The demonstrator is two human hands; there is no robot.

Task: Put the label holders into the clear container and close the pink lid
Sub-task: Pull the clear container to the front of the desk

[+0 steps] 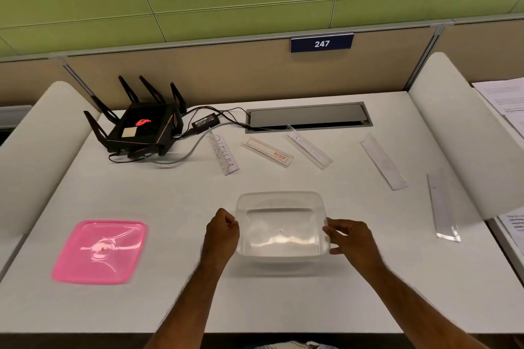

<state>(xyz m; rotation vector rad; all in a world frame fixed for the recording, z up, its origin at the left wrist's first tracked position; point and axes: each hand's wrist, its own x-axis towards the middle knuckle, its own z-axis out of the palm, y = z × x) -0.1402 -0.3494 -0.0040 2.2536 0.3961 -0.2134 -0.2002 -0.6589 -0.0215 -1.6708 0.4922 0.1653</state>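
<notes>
The clear container [280,198] stands open and empty on the white desk, near the front middle. My left hand [222,231] grips its left rim and my right hand [350,238] grips its right rim. The pink lid [100,252] lies flat on the desk to the left, apart from the container. Several clear label holders lie scattered beyond the container: one with lettering [224,154], one with a red-printed card [268,151], one plain [309,147], another further right [384,161], and one at the far right [442,207].
A black router [139,127] with antennas, its power brick [205,122] and cables sit at the back left. A grey cable slot [309,116] runs along the desk's back. White side dividers flank the desk; papers [507,105] lie beyond the right one.
</notes>
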